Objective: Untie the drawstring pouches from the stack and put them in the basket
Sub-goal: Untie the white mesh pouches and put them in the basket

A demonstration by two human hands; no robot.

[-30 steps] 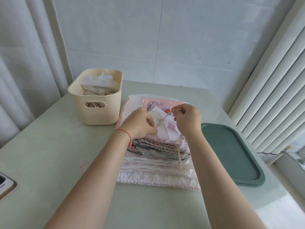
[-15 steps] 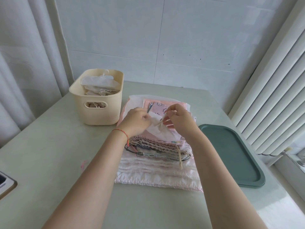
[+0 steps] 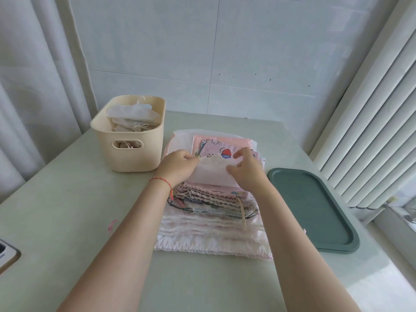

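Note:
A stack of drawstring pouches point(image 3: 211, 224) lies on the table in front of me, pink, white and patterned, with cords hanging at its near side. On top sits a small white pouch point(image 3: 211, 173). My left hand point(image 3: 177, 167) pinches its left edge. My right hand point(image 3: 245, 170) holds its right edge between thumb and curled fingers. The cream basket point(image 3: 126, 156) stands to the left of the stack and holds several white pouches.
A dark green tray point(image 3: 315, 210) lies to the right of the stack. A phone-like object point(image 3: 6, 257) shows at the left table edge. A small pink scrap point(image 3: 111, 225) lies on the table. Curtain on the left, window blinds on the right.
The hands pulled the cord of the white pouch apart, then moved to its mouth. Now they hold the pouch at both edges, spread flatter on the stack.

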